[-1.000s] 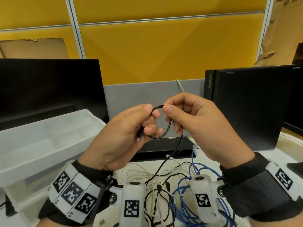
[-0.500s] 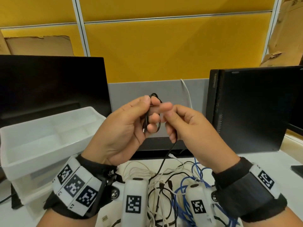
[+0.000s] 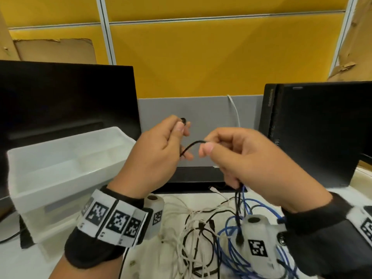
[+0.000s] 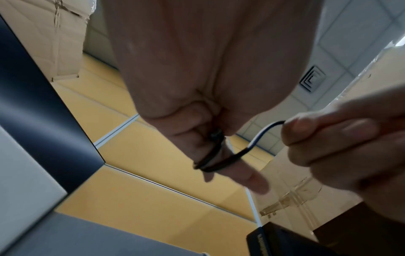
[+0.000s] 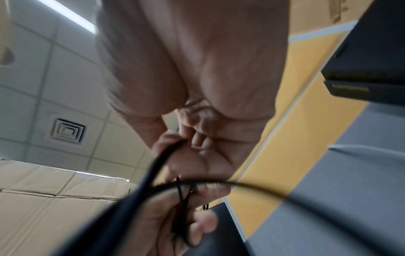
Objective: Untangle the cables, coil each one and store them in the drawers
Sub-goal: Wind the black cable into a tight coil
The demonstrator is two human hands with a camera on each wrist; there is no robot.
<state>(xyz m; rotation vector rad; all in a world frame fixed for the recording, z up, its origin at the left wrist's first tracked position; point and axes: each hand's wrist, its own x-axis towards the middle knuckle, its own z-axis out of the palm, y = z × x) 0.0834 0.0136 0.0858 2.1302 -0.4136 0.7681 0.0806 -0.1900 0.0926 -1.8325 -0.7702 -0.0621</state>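
Overhead, black cable [image 3: 191, 147] spans between pinching left hand [image 3: 155, 156] and right hand [image 3: 247, 158]

Black monitor [image 3: 60, 109] stood at left; black computer case [image 3: 322, 133] at right; yellow partition panels [image 3: 201, 57] behind; cardboard sheets [image 3: 54, 50] leaned against them.

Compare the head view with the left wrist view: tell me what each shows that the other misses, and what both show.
Head view only: the white drawer pulled open at left, the tangle of white cables and blue cable on the desk, and the black cable trailing down below the right hand.

Left wrist view only: black loops wound around the left hand's fingers, and a ceiling vent.

Both: the left hand and right hand pinching one black cable spanning between them.
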